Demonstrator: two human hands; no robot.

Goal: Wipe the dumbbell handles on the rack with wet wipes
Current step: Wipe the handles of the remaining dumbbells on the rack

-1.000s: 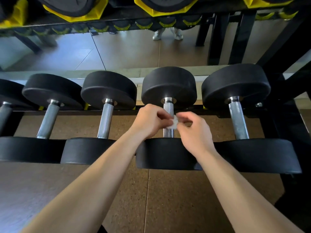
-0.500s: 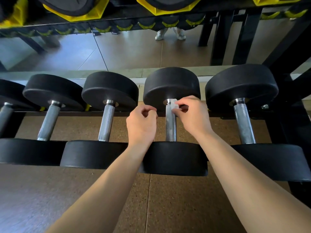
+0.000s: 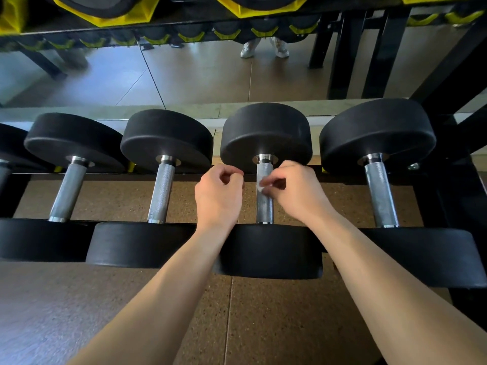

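Lower tier of the rack, five dumbbells in a row, handles pointing away from the viewer.

1. Far-left handle [image 3: 2, 172]: cut by the frame edge. Condition cannot be told.
2. Second handle [image 3: 67, 192]: bare knurled steel, no hand near it. No moisture or streak can be made out, so whether it has been wiped cannot be told.
3. Third handle [image 3: 161, 189]: the same finding. It is clean-looking and bright, but that is not proof of wiping.
4. Left hand [image 3: 218, 196]: held just left of the fourth handle and apart from it, fingers curled in toward the palm. Nothing shows in it.
5. Fourth handle [image 3: 264, 206]: the one in work. The wet wipe [image 3: 261, 187], a small crumpled white wad, lies against its upper half, nearer the far head. The right hand [image 3: 297, 191] pinches the wad between thumb and fingertips and presses it to the steel. The lower half looks darker, possibly damp. This is judged, not confirmed.
6. Fifth handle [image 3: 380, 191]: untouched at this moment, with a patchy, dull surface. It is judged likely to be outstanding.

Assessment: one handle is mid-wipe, and at least the fifth appears left to do. The status of the three to the left is undetermined. The upper tier, with its yellow cradles [image 3: 126, 11], is mostly out of frame, and none of its handles can be inspected.
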